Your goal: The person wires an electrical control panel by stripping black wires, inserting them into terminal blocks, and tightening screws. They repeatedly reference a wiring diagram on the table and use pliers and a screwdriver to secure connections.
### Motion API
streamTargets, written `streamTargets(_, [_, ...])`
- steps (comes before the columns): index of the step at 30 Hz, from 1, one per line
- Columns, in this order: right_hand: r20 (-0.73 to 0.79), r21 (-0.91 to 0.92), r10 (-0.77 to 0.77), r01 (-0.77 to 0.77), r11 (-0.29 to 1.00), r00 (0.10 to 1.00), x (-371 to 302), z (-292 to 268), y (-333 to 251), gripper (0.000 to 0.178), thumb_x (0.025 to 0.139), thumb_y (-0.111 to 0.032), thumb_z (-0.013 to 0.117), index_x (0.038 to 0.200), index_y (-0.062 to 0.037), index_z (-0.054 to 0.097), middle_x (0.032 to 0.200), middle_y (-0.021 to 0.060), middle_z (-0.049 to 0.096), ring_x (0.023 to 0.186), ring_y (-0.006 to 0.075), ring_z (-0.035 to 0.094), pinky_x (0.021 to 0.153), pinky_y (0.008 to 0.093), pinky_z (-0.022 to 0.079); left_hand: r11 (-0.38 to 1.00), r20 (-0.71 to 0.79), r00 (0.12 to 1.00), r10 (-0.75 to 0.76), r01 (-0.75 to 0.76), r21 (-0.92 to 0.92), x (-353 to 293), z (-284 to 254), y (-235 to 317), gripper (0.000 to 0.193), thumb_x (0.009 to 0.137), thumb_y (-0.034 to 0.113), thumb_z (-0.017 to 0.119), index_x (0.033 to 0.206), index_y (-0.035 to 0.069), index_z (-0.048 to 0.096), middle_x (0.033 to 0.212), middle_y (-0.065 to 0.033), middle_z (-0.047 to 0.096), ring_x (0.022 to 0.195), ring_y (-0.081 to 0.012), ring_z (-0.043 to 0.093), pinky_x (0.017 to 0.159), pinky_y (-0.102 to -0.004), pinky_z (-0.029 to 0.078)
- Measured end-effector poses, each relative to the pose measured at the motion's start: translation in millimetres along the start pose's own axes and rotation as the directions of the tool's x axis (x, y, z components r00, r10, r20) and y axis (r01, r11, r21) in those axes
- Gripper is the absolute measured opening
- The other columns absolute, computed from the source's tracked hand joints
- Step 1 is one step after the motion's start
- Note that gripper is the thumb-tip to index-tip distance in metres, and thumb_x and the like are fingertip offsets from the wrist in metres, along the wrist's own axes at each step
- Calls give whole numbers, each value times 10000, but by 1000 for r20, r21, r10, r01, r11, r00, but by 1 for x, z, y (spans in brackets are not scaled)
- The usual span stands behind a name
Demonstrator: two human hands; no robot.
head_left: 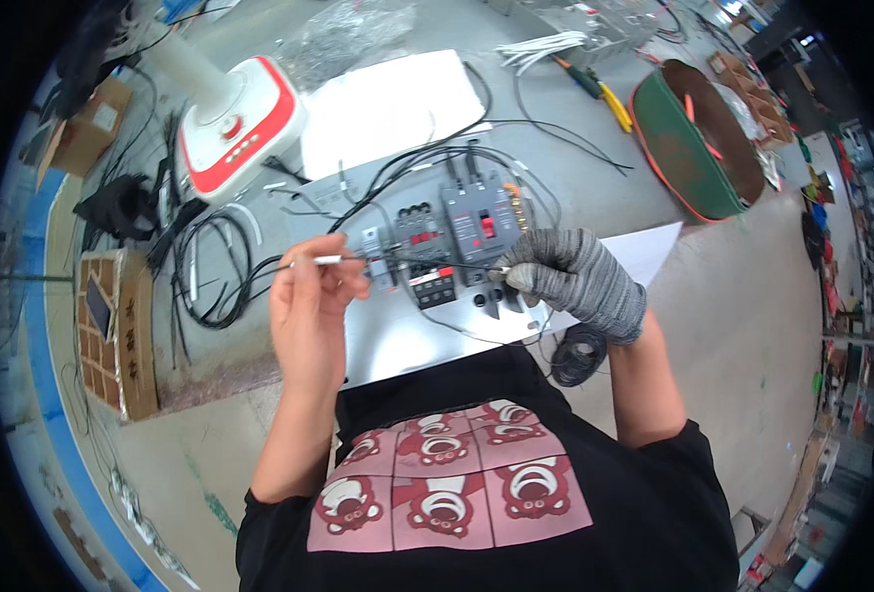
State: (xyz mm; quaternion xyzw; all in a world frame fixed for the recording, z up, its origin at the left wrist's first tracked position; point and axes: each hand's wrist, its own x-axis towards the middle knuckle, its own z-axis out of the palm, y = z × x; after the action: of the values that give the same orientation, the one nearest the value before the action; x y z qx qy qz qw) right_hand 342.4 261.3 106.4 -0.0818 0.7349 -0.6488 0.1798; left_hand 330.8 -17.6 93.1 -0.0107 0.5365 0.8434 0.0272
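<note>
Hands (314,296) (570,276) stretching wire (427,262) over panel (398,340), bench edge near

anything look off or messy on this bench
Only the right hand is gloved; the left hand is bare. Loose black wires lie tangled left of the metal panel, and a pouch lies tipped on its side, far right.

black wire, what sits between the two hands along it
Head view: the black wire spans from the bare left hand to the gloved right hand, crossing in front of grey breaker modules on the metal plate.
</note>
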Motion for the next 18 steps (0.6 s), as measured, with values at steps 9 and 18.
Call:
streamTargets(9, [-129, -212, -50, 22, 977, 990, -27, -44, -78, 195, 900, -138, 679, 1020, 16, 685, 752, 49, 662, 662, 75, 620, 629, 227, 519, 948, 441, 891, -112, -37, 317, -36, 16, 22, 220, 940, 103, 576, 1101, -39, 625, 959, -139, 659, 830, -192, 634, 785, -299, 497])
streamTargets(18, [-112, -241, -13, -15, 970, 994, -24, -28, -84, 194, 888, -136, 686, 978, 35, 677, 702, 40, 643, 635, 63, 596, 584, 225, 487, 763, 616, 783, -91, -342, 548, -5, 61, 25, 330, 948, 66, 510, 1263, -31, 517, 973, -109, 607, 877, -163, 575, 833, -302, 463])
